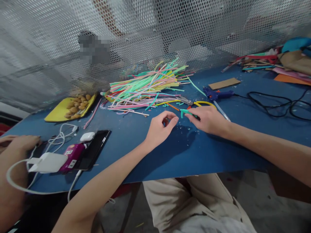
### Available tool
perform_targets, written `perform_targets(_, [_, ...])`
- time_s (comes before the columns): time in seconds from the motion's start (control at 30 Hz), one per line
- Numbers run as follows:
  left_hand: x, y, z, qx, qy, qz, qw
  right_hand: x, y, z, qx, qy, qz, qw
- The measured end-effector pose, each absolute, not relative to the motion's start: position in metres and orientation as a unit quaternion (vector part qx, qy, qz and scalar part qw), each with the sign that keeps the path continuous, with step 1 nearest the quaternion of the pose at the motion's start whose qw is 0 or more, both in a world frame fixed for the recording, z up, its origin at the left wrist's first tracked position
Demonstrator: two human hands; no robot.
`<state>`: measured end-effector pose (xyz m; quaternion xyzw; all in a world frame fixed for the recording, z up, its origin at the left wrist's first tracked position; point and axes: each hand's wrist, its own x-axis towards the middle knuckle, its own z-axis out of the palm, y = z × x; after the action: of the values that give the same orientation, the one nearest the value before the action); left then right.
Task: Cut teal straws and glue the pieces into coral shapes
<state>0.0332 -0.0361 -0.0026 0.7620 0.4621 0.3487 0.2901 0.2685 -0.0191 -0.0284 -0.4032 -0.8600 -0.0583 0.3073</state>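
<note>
Stretching across the middle, blue table (150,161): here it is, under everything.
Mesh panel (136,38): right along the top of the frame.
Colored stems (145,84): heaped upper center, pinks, greens, yellows!
Yellow sheet (57,110): left side, brown lumps (79,105) on it.
Right hand (210,119): right of center, fingers closed on the green piece.
Left hand (159,127): center, loosely curled, thumb and fingers apart.
Black phone (98,147): lower left.
Blue glue gun (218,94): right, beyond the right hand.
Yellow-handled cutters (186,100): just beyond those fingers.
Green piece (186,111): center right, near an orange stem (173,106).
</note>
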Motion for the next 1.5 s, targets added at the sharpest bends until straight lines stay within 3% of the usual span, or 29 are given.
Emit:
perform_targets(0.13, [0.038,-0.033,-0.01,0.721,0.461,0.32,0.407,0.266,-0.021,-0.034,-0.394,-0.863,-0.076,0.307])
perform_targets(0.3, [0.04,-0.032,-0.015,0.683,0.443,0.337,0.473,0.263,-0.02,-0.04,-0.379,-0.868,-0.067,0.313])
perform_targets(0.77, [0.037,-0.028,-0.018,0.661,0.439,0.344,0.501,0.259,-0.021,-0.037,-0.378,-0.885,-0.064,0.264])
perform_targets(1.5, [0.037,-0.026,-0.023,0.634,0.433,0.38,0.516,0.263,-0.019,-0.04,-0.338,-0.898,-0.071,0.274])
